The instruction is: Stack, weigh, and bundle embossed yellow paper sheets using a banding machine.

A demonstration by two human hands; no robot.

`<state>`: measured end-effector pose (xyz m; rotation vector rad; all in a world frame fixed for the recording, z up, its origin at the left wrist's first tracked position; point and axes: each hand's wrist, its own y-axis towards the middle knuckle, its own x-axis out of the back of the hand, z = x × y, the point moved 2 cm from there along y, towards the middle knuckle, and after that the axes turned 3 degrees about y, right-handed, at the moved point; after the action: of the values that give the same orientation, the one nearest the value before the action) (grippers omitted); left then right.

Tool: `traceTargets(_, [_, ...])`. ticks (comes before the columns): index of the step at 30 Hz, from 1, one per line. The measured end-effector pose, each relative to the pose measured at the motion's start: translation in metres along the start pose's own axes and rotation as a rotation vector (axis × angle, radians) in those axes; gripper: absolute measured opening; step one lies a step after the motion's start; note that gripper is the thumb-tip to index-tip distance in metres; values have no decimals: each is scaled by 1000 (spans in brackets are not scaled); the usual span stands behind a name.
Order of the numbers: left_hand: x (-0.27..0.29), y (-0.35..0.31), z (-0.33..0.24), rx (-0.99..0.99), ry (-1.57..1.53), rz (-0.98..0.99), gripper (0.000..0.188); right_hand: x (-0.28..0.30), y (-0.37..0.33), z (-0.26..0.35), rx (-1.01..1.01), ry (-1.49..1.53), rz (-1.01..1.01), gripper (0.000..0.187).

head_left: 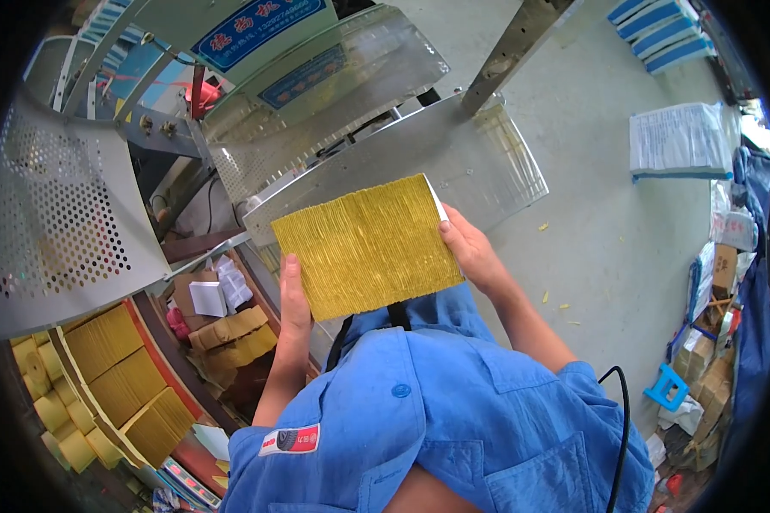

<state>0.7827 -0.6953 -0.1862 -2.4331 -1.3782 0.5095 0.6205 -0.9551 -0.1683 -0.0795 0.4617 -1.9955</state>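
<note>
Between my two hands is a thick stack of yellow paper (368, 248), its ridged layered edges facing up, with a white strip along its right end. My left hand (294, 295) grips the left end, thumb on the near corner. Closed around the right end is my right hand (472, 250), its thumb lying along the white strip. The other fingers of both hands are mostly hidden beneath the stack. Just beyond it is a metal machine table (419, 158) with a clear guard (325, 94) above.
At left stands a perforated metal panel (60, 214). Below it, a shelf holds more yellow paper stacks (115, 355) and several yellow rolls (60, 402). A bin with cardboard (231, 329) is beside it. Wrapped bundles (680, 141) and a blue stool (666, 387) lie at right.
</note>
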Motion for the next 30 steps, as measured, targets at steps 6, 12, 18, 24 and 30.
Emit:
traceTargets(6, [1,1,-1,-3,39,-4,60,-3,-3,8,86,75,-24,50])
traceTargets(12, [-4,-2,-9,37,6,12,53,-4,-13,30,160,-279,-212,40])
traceTargets(18, [2,3,0,1,3,22,54,-5,-13,24,138,-214,-271,31])
traceTargets(24, [5,4,4,-26,47,-20,58,4,-11,31,72,-433,-375,26])
traceTargets(30, [4,2,2,6,24,-3,53,15,-7,30,60,-201,-333,23])
